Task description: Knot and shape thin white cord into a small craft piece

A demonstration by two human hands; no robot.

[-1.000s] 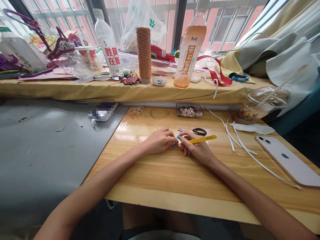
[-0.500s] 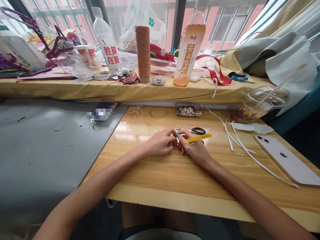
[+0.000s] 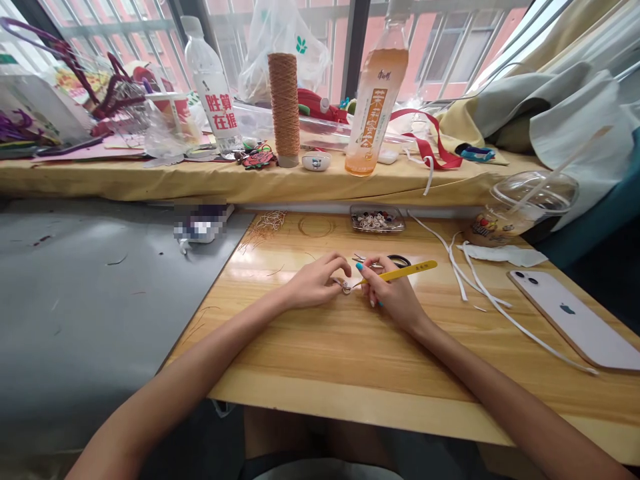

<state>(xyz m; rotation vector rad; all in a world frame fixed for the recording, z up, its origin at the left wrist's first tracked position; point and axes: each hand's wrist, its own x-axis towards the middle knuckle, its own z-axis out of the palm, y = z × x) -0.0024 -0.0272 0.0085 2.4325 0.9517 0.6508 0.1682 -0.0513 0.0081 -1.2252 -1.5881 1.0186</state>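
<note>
My left hand (image 3: 316, 281) rests on the wooden table (image 3: 350, 347), its fingers pinched on a tiny metal piece (image 3: 345, 286). My right hand (image 3: 393, 293) grips yellow tweezers (image 3: 400, 273), whose tip touches that small piece. The two hands sit close together near the middle of the table. Just behind them lie small black-handled scissors (image 3: 397, 259).
A clear tray of small beads (image 3: 379, 219), thin wire bits (image 3: 265, 227) and a wire ring (image 3: 316, 225) lie further back. White cords (image 3: 480, 287), a phone (image 3: 575, 319) and a lidded plastic cup (image 3: 530, 203) are on the right. Bottles (image 3: 375, 100) and a thread spool (image 3: 284, 107) stand on the yellow ledge.
The hands have drawn slightly apart and the tweezers have swung up to the right. The small metal piece between the fingertips now shows.
</note>
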